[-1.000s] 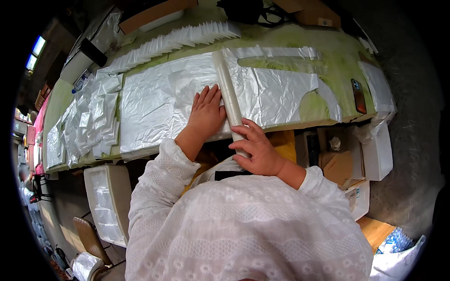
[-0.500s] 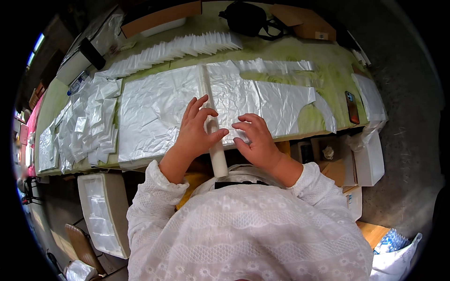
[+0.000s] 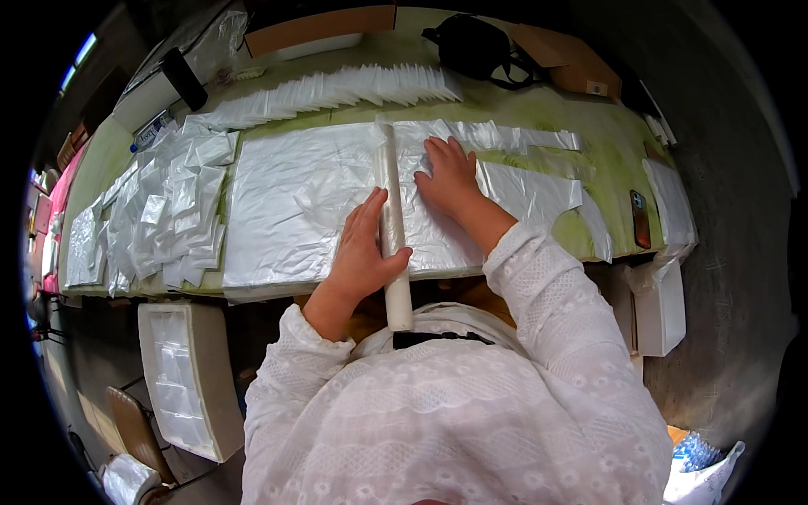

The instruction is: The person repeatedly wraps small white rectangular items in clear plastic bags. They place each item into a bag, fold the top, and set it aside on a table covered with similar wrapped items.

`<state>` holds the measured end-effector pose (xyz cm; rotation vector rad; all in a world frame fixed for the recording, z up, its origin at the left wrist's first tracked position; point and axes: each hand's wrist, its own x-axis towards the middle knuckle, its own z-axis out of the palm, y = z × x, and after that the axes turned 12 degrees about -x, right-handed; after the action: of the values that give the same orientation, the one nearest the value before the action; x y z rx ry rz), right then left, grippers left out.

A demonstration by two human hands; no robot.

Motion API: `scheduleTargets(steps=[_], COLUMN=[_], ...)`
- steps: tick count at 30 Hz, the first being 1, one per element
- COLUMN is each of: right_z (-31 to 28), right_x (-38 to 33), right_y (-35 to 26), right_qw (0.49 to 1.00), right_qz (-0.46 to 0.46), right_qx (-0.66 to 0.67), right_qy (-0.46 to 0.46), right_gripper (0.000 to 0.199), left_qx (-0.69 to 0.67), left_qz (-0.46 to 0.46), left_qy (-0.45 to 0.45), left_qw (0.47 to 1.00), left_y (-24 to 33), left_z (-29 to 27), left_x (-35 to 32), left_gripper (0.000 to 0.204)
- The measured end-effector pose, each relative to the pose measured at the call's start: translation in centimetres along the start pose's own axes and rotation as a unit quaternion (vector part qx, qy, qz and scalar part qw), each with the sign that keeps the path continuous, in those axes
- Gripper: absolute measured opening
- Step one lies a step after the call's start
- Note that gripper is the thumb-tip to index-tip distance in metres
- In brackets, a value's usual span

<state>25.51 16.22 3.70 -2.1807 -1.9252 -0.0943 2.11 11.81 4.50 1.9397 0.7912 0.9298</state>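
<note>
A long pale tube (image 3: 399, 305) lies lengthwise over a spread of thin, shiny white plastic film (image 3: 278, 194), its near end sticking out past the table edge toward my waist. Against the tube's left side rests my left hand (image 3: 360, 252), open, fingers straight and the thumb lying across the tube. My right hand (image 3: 450, 178) is open on or just over the film to the right of the tube's far half, its fingers pointing away from me. Neither hand grasps anything. On the right, the film is in cut-out pieces (image 3: 526, 189).
Small folded clear packets (image 3: 181, 202) are heaped at the left, and a long row of packets (image 3: 328, 88) stands behind the film. Far back lie a black bag (image 3: 471, 46) and cardboard (image 3: 564, 59). A phone (image 3: 640, 219) sits at the right. A white bin (image 3: 189, 379) stands below left.
My right hand has reached farther away, from beside the tube's near part onto the film. My left hand has straightened its fingers along the tube. The view has shifted slightly.
</note>
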Motion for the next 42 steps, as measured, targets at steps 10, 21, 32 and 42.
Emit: scheduleTargets(steps=[10,21,32,42], right_z=[-4.4,-5.8,-4.6,-4.3], right_x=[-10.8,-17.6,-18.8,-20.0], right_y=[-8.0,-1.8,-0.8,0.4], right_qw=[0.902,0.882,0.876,0.888], right_qz=[-0.259,-0.241,-0.24,-0.188], right_qx=[0.335,0.392,0.409,0.417], right_qy=[-0.082,0.103,0.087,0.051], right_gripper=[0.023,0.022,0.02,0.017], left_qx=[-0.003,0.242,0.366,0.47], left_qz=[0.162,0.055,-0.155,-0.298], left_qy=[-0.143,0.167,0.103,0.068], left_qw=[0.976,0.954,0.912,0.828], left_y=[1.9,0.7,-3.1,-2.8], left_z=[-2.6,-9.6,-14.7,-15.1], left_x=[1.6,-4.0,-5.0,-3.8], left_gripper=[0.05,0.023,0.058,0.081])
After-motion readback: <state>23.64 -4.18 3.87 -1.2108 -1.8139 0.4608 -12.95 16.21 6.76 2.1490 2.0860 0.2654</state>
